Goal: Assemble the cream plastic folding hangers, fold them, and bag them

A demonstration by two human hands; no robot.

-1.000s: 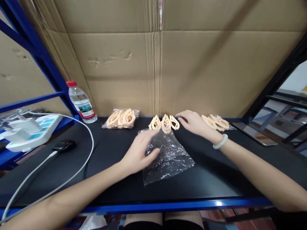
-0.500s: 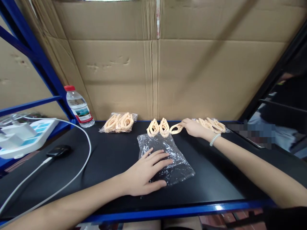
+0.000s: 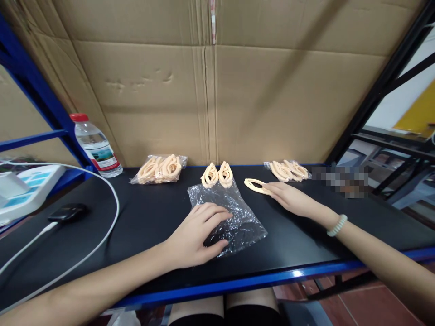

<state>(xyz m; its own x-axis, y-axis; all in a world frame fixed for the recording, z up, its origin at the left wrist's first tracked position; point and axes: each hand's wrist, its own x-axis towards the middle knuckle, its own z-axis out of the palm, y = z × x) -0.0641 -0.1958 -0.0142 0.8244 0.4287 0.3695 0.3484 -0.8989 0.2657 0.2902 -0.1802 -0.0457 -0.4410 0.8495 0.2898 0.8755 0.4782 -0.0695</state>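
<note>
My left hand (image 3: 204,233) rests over a clear plastic bag (image 3: 241,217) that lies flat, its fingers apart and slightly bent. Pinched in my right hand (image 3: 288,197) is one end of a beige leaf-shaped loop (image 3: 255,186); I cannot make out what it is made for. Two stacks of like loops, a left stack (image 3: 209,175) and a right stack (image 3: 225,174), stand side by side just behind the bag's far edge. Farther right, behind my right hand, is a bagged group of loops (image 3: 288,170).
Another packed bag of loops (image 3: 159,169) lies at the back left, beside a red-capped water bottle (image 3: 98,147). A white cable (image 3: 113,213) curves over the black table (image 3: 142,226) near a black device (image 3: 68,212) and a power strip (image 3: 32,188). Cardboard (image 3: 152,90) walls the back.
My right hand has drawn the loop away from the two stacks, to the right and nearer to me. My left hand's fingers have bent more on the bag. The view has shifted right.
</note>
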